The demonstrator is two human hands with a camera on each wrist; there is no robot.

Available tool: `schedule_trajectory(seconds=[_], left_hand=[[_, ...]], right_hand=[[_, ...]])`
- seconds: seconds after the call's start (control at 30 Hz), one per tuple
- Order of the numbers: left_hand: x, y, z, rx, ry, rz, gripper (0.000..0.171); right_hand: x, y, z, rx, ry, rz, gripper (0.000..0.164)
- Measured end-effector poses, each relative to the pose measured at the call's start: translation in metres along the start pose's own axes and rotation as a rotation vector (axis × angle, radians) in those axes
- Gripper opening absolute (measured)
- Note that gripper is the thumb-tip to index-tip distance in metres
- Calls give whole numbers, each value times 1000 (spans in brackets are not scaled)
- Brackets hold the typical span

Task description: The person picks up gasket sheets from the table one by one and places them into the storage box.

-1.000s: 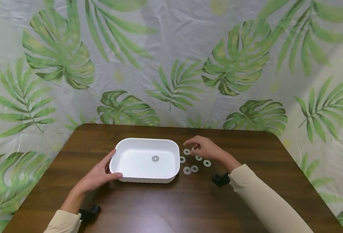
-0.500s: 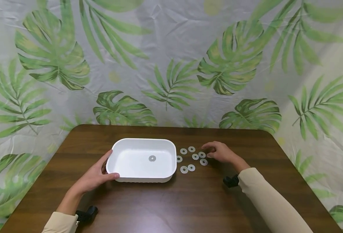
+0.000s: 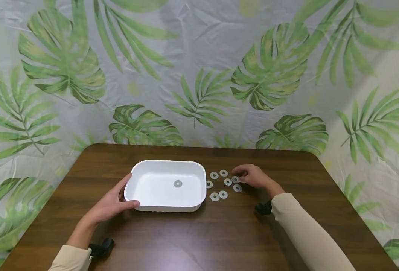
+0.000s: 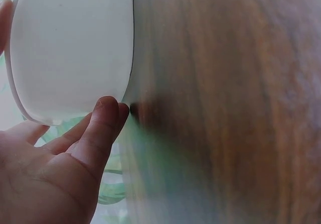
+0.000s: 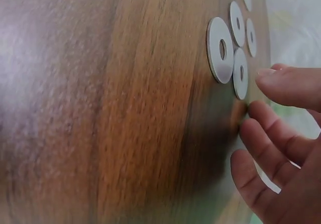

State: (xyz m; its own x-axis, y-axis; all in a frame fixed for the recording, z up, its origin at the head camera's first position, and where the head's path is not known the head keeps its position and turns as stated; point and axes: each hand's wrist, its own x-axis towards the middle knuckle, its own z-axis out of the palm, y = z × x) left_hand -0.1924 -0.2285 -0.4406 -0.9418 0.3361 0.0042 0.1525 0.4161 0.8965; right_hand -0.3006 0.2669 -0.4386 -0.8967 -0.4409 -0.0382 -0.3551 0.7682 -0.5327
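My left hand (image 3: 108, 206) grips the left end of a white rectangular tub (image 3: 152, 192), thumb at the near corner and fingers along the far side. The tub's pale wall (image 4: 70, 48) fills the upper part of the left wrist view. A single flat metal washer (image 3: 174, 184) lies inside on its floor. Several more washers (image 3: 212, 198) lie flat on the table just right of the tub. My right hand (image 3: 253, 176) hovers low at the right edge of that group, thumb apart from the loosely bent fingers (image 5: 266, 153). Its thumb reaches a washer (image 3: 233, 180); contact cannot be told.
A dark brown wooden table (image 3: 172, 244) carries everything. Behind it hangs a leaf-patterned cloth (image 3: 206, 45). Black devices sit on both wrists, one at the left cuff (image 3: 102, 248) and one at the right (image 3: 263, 208).
My right hand has drawn back from over the washers to the right, then shifted slightly left. A washer once under it now shows. My left hand still holds the tub.
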Motion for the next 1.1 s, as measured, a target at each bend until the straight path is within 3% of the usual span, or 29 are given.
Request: schedule_trajectory(seconds=[0.33, 0.67, 0.97, 1.1], left_hand=[[-1, 0, 1, -39, -13, -8, 102], [0, 0, -1, -34, -4, 0, 101], [0, 0, 0, -29, -5, -6, 102], [0, 1, -1, -26, -6, -12, 102]], right_hand=[[6, 5, 3, -68, -55, -51, 38], [13, 0, 0, -222, -75, -141, 27], [10, 1, 1, -141, -51, -23, 19], [4, 2, -1, -102, -83, 1, 29]])
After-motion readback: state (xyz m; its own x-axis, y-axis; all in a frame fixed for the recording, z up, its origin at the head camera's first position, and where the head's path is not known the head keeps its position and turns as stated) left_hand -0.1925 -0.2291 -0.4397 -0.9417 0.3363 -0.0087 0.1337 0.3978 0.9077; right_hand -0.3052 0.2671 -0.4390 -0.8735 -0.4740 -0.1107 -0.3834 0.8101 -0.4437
